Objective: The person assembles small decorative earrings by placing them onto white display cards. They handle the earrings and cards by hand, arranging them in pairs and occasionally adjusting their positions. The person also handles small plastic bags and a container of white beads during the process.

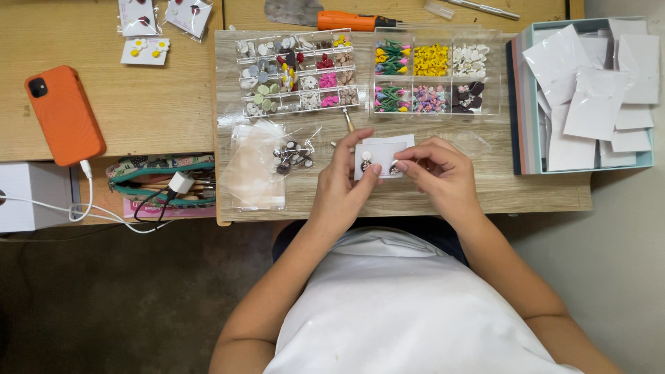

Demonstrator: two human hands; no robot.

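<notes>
A: Far left of the grip?
B: Orange phone [64, 115] flat on the bench [152, 104], white cable [83, 208] trailing from its lower end toward a zipped pouch [161, 181].

A: Closer in, still left?
B: Clear plastic bags [255, 170] just left of the left hand [344, 181], small dark and white pieces [292, 156] lying on them. Above those, a clear compartment box [296, 72] of mixed small charms.

A: And the grip itself?
B: Left hand clenched on a small white card [383, 154], thumb across its lower left corner. Right hand [438, 173] pinching the same card at its lower right edge, fingertips bent inward. Card held just above the bench, between both hands, with small round pieces on its face.

A: Above the grip?
B: Second clear box [435, 71], flower-shaped pieces sorted by colour: yellow, white, pink, dark.

A: Right of it?
B: Pale blue box [526, 97], well apart, heaped with blank white cards [596, 90].
</notes>
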